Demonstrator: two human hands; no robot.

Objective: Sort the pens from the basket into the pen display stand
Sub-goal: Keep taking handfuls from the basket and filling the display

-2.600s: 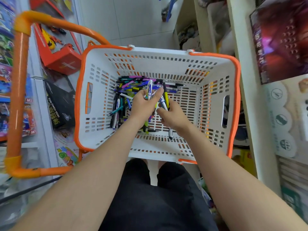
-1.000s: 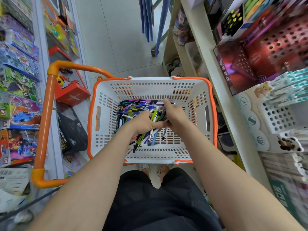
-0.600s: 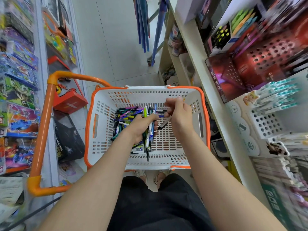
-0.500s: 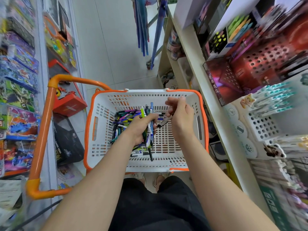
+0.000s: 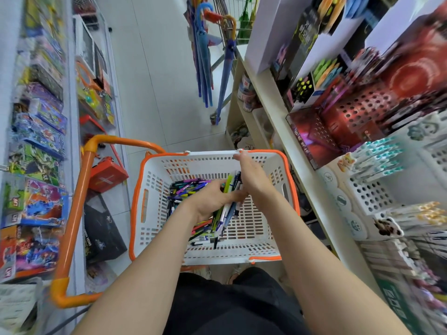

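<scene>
A white basket with an orange rim sits in front of my legs, a pile of loose pens lying in its far left part. My left hand is shut on a bunch of pens held upright above the basket floor. My right hand presses flat against the right side of that bunch, fingers stretched forward, holding nothing of its own. The white pen display stand with its perforated rows stands on the shelf to the right, teal-capped pens in its upper tier.
An orange basket handle arcs out on the left. Toy boxes fill the left shelves. A red perforated stand sits above the white one. Umbrellas hang ahead over the tiled aisle floor.
My view has tilted up toward the shelf. My left hand gathered several pens into a bunch and lifted them; my right hand let go of a single pen and flattened against the bunch.
</scene>
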